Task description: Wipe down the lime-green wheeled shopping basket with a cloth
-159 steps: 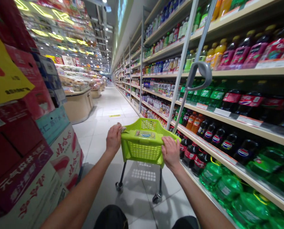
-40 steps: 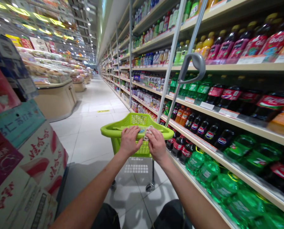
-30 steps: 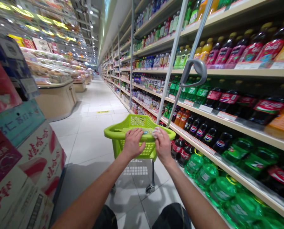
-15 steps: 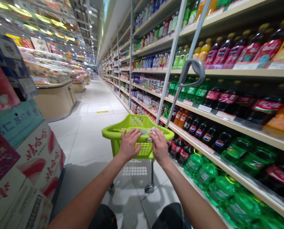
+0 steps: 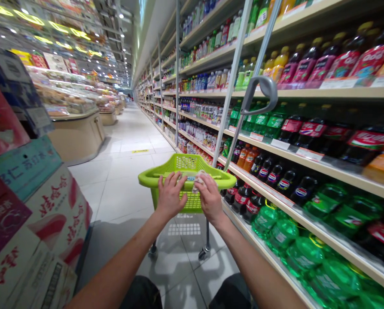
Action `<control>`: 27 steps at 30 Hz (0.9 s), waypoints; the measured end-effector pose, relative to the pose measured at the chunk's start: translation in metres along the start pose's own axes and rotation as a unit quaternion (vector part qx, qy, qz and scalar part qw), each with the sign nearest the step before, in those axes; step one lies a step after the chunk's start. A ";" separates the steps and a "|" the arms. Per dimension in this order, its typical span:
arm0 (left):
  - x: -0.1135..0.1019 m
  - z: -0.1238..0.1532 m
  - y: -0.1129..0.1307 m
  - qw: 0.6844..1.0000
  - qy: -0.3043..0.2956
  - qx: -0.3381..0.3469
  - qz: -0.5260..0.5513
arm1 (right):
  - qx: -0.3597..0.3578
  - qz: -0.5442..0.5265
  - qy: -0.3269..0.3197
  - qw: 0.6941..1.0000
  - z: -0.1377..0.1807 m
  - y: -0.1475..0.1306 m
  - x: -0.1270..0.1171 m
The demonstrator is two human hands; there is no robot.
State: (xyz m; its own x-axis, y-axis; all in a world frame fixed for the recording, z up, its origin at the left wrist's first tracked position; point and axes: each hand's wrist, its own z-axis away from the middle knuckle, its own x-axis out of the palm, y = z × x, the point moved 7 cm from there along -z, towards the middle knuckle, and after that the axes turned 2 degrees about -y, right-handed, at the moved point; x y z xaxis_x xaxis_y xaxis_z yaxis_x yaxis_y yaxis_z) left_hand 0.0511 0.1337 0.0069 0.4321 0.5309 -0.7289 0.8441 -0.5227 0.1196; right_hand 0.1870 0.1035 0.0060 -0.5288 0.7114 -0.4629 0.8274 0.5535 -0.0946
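Note:
A lime-green wheeled shopping basket (image 5: 156,177) stands in the aisle in front of me, its grey pull handle (image 5: 263,92) raised up to the right. My left hand (image 5: 169,196) lies on the near rim with its fingers spread. My right hand (image 5: 208,198) is beside it on the rim, fingers closed on a small crumpled white cloth or wipe (image 5: 199,179) pressed against the basket's top edge.
Shelves of soft-drink bottles (image 5: 295,180) run close along the right. Stacked printed cartons (image 5: 40,219) stand at my left. A curved beige display counter (image 5: 77,135) sits further back on the left. The tiled aisle floor (image 5: 127,159) stretches ahead.
Five seconds ago my hands held the basket's two sides; now both are together on the near rim. Over the last second the right hand with the white cloth shifted slightly left along the rim.

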 end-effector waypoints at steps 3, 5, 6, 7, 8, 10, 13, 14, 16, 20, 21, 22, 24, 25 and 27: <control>-0.001 0.001 0.000 1.000 -0.007 0.001 -0.002 | -0.010 0.004 0.001 1.000 0.000 0.005 -0.003; -0.002 0.002 0.000 1.000 -0.008 -0.001 0.002 | 0.037 0.026 0.030 0.999 0.006 0.035 -0.021; -0.003 0.003 0.000 1.000 -0.005 -0.002 0.004 | 0.063 0.036 0.046 0.996 0.009 0.050 -0.030; -0.003 0.003 0.001 1.000 -0.002 -0.004 0.006 | 0.088 0.045 0.059 0.993 0.012 0.061 -0.037; -0.002 0.004 0.001 1.000 0.001 -0.005 0.007 | 0.106 0.049 0.069 0.991 0.014 0.066 -0.041; -0.001 0.004 0.004 1.000 0.007 -0.008 0.009 | 0.111 0.044 0.067 0.991 0.015 0.056 -0.039; 0.001 0.003 0.008 1.000 0.010 -0.009 0.012 | 0.044 0.004 0.016 0.999 0.009 0.014 -0.016; 0.001 0.003 0.009 1.000 0.009 -0.008 0.014 | 0.021 -0.007 0.001 1.000 0.008 0.004 -0.010; 0.001 0.003 0.010 1.000 0.004 -0.004 0.017 | 0.009 -0.011 -0.004 1.000 0.009 0.003 -0.009; 0.000 0.003 0.011 1.000 -0.002 -0.002 0.020 | 0.087 0.036 0.057 0.994 0.018 0.050 -0.036; 0.000 0.003 0.012 1.000 -0.002 -0.003 0.019 | 0.106 0.044 0.070 0.991 0.020 0.058 -0.041; 0.001 0.003 0.014 1.000 -0.002 -0.005 0.017 | 0.117 0.047 0.077 0.989 0.021 0.059 -0.042; 0.002 0.003 0.017 1.000 0.001 -0.006 0.012 | 0.110 0.037 0.069 0.991 0.019 0.045 -0.035; 0.002 0.002 0.018 1.000 0.002 -0.006 0.009 | 0.089 0.026 0.057 0.994 0.016 0.031 -0.027; 0.003 0.002 0.020 1.000 0.002 -0.005 0.005 | 0.033 0.001 0.029 0.999 0.009 0.001 -0.012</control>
State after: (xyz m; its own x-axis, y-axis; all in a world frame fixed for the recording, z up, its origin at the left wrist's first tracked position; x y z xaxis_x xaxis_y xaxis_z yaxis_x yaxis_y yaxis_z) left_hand 0.0689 0.1235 0.0056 0.4409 0.5286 -0.7254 0.8430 -0.5215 0.1323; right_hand 0.1961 0.0920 0.0034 -0.5349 0.7383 -0.4109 0.8386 0.5233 -0.1515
